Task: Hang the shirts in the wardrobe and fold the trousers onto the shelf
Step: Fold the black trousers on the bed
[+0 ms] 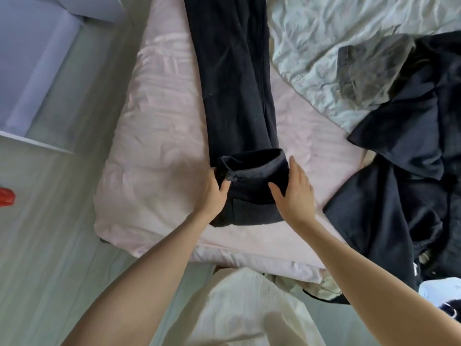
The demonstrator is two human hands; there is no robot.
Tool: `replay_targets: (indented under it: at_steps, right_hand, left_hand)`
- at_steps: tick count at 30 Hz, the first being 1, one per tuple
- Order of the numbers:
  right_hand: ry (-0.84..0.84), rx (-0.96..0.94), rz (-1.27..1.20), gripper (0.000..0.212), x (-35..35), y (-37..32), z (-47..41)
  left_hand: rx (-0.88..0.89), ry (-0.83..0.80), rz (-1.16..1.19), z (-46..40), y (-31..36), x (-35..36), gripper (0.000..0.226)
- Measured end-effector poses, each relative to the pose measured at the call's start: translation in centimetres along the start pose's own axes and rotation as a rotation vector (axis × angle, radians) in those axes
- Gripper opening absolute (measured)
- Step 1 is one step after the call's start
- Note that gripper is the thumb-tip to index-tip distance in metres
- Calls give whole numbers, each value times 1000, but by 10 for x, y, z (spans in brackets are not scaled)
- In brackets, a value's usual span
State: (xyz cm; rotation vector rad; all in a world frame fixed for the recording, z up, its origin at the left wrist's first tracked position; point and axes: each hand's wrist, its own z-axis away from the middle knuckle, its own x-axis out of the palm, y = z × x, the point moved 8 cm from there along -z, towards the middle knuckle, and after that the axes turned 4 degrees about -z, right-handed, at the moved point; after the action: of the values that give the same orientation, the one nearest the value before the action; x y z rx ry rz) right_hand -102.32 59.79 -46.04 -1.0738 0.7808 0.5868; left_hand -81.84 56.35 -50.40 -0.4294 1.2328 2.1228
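Nearest the camera: cream trousers (pixel 239 308) on the person's own legs, standing at the near edge of the bed (pixel 154 151), which wears a pink sheet. Both bare forearms reach forward onto it. Left hand (pixel 212 193) grips the left side of the folded end of the black trousers (pixel 237 96), thumb on top by the zip (pixel 230 176), fingers curled round the fabric edge. Right hand (pixel 294 196) lies flat on the right side of the same fold, fingers straight, pressing down, holding nothing. The trousers lie lengthwise on the sheet near the bed's near edge, waist end toward the person and rolled or folded over once; legs run straight away to the far edge of the view, laid one on the other. To the right, at the bed's right side, a heap of dark clothes (pixel 409 171), separate from the trousers; can't tell which garments. Beyond it, a crumpled pale green blanket (pixel 336 46) covers the far right corner. Left of the bed, pale floor (pixel 50 221) with a red object (pixel 6 199) at the view's left edge, cut off. Far left corner: white furniture (pixel 32 58), blurred.
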Motion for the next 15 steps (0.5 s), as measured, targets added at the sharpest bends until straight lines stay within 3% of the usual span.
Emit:
replay_targets:
  at_steps: [2, 4, 8, 11, 15]
  right_hand:
    - [-20, -168, 242, 75, 17, -13, -10]
    - [-130, -351, 371, 67, 41, -19, -9]
    - [-394, -354, 455, 58, 81, 7, -11]
    - [-449, -314, 471, 61, 94, 17, -27]
    - [-546, -327, 452, 62, 105, 27, -46]
  left_hand:
    - [-35, 30, -67, -20, -5, 3, 48]
    - [-25, 164, -312, -25, -4, -4, 54]
    - [431, 350, -625, -10, 21, 4, 50]
    - [733, 210, -788, 10, 10, 36, 59]
    - [792, -84, -998, 5, -18, 67, 91]
